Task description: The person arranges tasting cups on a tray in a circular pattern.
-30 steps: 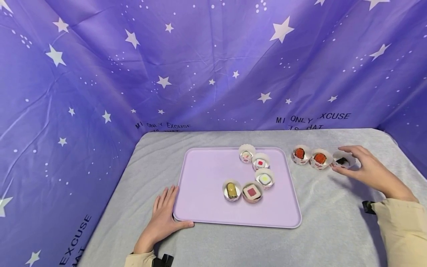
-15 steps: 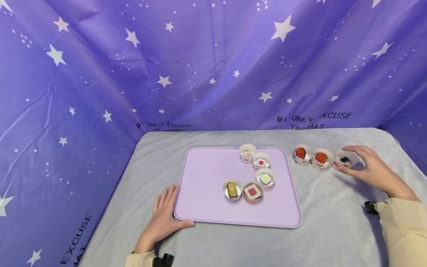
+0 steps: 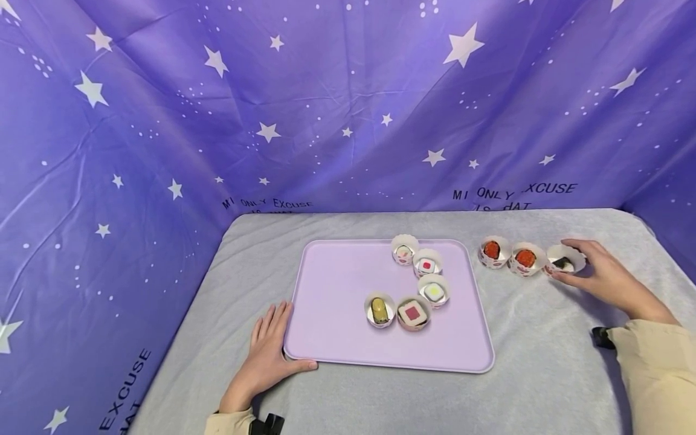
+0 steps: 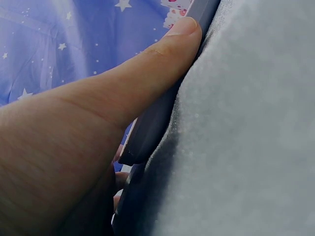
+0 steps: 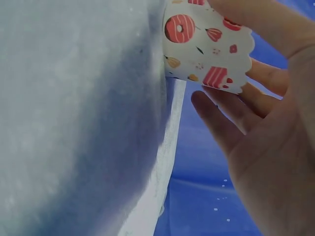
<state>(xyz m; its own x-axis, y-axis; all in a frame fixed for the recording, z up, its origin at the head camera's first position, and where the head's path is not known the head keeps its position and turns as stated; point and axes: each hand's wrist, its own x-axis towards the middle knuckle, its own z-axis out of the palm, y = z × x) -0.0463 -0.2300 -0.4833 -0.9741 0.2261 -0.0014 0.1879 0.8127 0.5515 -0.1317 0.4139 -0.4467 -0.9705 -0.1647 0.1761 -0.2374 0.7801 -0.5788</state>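
Observation:
At the right of the head view, my right hand [image 3: 611, 281] holds a paper baking cup [image 3: 554, 264] between thumb and fingers. A dark sushi piece [image 3: 563, 263] lies inside it. The cup [image 5: 209, 49] shows a printed doughnut and cake pattern in the right wrist view, standing on the cloth. To its left, two more cups stand in a row, each with an orange-topped sushi piece [image 3: 525, 258]. My left hand [image 3: 264, 359] rests at the near left corner of the lilac tray [image 3: 331, 290], fingers straight along its edge; the thumb [image 4: 162, 54] touches the front rim.
Several cups bearing sushi pieces stand on the tray in a curved line, from the white piece [image 3: 403, 252] at the far rim to the yellow-topped piece [image 3: 379, 310]. Grey cloth [image 3: 380, 402] covers the table. A purple starry curtain [image 3: 326, 90] hangs behind and at the sides.
My right thumb and fingers have shifted slightly to the right on the paper cup, which has moved barely, if at all. The left hand and tray stay in place.

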